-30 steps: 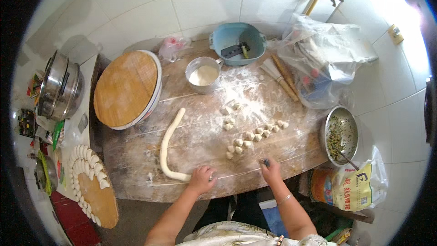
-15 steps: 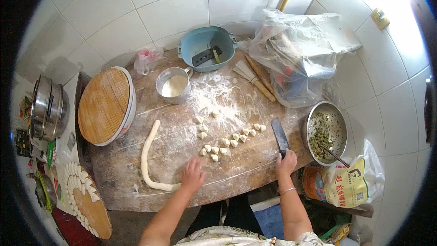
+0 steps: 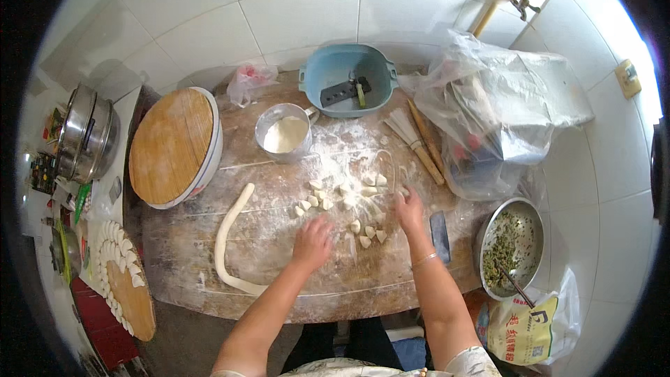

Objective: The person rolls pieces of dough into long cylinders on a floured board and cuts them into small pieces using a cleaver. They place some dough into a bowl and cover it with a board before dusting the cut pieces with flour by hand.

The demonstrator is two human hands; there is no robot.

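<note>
resting on the floured board [image 3: 279, 286] — both hands, left hand [image 3: 313, 243], right hand [image 3: 409, 211], beside dough pieces [image 3: 347, 204]

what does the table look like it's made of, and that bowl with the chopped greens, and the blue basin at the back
Table: looks like worn, unfinished wood, with visible grain and plank lines under the flour.
Bowl with chopped greens: probably steel, with a bright, shiny grey rim.
Blue basin: likely plastic, with an even matte pale blue colour and moulded side handles; enamel can't be ruled out.

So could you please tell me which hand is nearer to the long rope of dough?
Left. The left hand rests just right of the dough rope; the right hand lies farther right, past the cut dough pieces.
</note>
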